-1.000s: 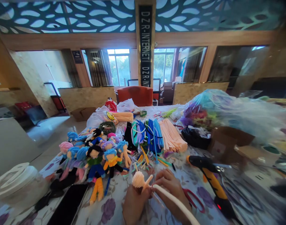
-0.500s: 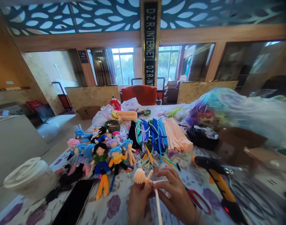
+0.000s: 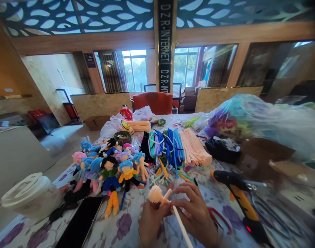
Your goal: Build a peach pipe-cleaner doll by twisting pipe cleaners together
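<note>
My left hand (image 3: 152, 219) pinches a small, unfinished-looking doll (image 3: 155, 194) of peach pipe cleaner, with a round ball head and short limb-like stubs. Close beside it, my right hand (image 3: 196, 215) has its fingers bent around a long peach pipe cleaner (image 3: 182, 225), which joins the doll between the hands and slants down toward me. The exact join is hidden by my fingertips. Finished pipe-cleaner dolls (image 3: 126, 170) with coloured hair and clothes lie in a heap to the left. Scissors with red handles (image 3: 221, 218) lie partly behind my right hand.
Bundles of blue pipe cleaners (image 3: 170, 148) and peach pipe cleaners (image 3: 196, 148) lie beyond my hands, with cut scraps in front. A glue gun (image 3: 240, 198) with a glowing red light is at right. A phone (image 3: 81, 220) and a lidded white container (image 3: 30, 196) stand left.
The long loose pipe cleaner has swung from hanging nearly straight down to slanting right. The doll has tilted slightly in my left hand, and the right fingers have shifted a little.
</note>
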A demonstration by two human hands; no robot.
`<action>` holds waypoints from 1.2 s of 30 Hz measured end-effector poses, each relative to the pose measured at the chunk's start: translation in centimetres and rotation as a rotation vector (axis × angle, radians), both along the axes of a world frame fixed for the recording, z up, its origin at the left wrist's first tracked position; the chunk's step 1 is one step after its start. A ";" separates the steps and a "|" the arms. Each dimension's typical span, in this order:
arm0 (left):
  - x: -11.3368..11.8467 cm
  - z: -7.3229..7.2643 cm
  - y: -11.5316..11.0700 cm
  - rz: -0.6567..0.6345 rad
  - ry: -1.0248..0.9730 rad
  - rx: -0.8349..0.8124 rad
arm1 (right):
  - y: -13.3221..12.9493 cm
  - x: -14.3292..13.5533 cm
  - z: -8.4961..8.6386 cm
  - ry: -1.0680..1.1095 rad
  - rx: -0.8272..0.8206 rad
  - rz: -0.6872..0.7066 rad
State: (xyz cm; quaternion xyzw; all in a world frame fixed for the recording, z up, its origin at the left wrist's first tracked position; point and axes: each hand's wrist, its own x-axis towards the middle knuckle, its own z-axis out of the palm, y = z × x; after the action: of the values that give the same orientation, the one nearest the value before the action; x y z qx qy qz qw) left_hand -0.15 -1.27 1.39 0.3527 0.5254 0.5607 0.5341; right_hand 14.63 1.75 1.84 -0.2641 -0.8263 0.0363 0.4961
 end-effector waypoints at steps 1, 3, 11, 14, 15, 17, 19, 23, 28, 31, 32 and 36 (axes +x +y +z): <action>-0.1 0.3 0.0 0.013 0.093 -0.020 | 0.0 0.0 0.0 0.006 -0.004 -0.010; -0.3 0.7 -0.1 0.031 0.225 -0.051 | 0.0 0.0 0.0 0.009 -0.020 -0.032; -0.5 -1.1 0.2 -0.050 0.184 0.024 | -0.1 -0.1 0.7 -0.014 -0.044 -0.075; -0.6 -2.2 0.4 -0.089 0.093 0.053 | -0.2 0.0 0.7 -0.009 -0.065 -0.072; -0.7 -2.5 0.5 -0.095 0.074 0.067 | -0.2 0.0 0.6 -0.011 -0.071 -0.070; -0.7 -2.7 0.6 -0.100 0.066 0.087 | -0.2 0.1 0.5 -0.021 -0.078 -0.064; -0.7 -2.4 0.6 -0.096 0.101 0.085 | -0.1 0.1 0.3 -0.036 -0.072 -0.047; -0.8 -1.0 0.3 -0.069 0.240 0.040 | 0.1 0.1 0.2 -0.030 -0.069 -0.038; -0.7 -0.2 0.0 -0.058 0.311 0.038 | 0.3 0.1 -0.2 -0.044 -0.062 -0.058; -0.6 -0.3 0.1 -0.062 0.306 0.037 | 0.2 0.1 -0.2 -0.049 -0.096 -0.071; -0.6 -0.5 0.2 -0.068 0.306 0.041 | 0.2 0.1 -0.2 -0.048 -0.103 -0.072; -0.5 -0.7 0.2 -0.114 0.308 0.091 | 0.3 0.0 -0.2 -0.027 -0.104 -0.056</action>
State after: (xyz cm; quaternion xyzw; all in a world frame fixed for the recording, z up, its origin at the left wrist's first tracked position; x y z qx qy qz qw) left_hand -0.66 -1.03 0.67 0.4876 0.5543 0.4920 0.4615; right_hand 14.59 2.08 1.67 -0.3131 -0.8222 0.0619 0.4714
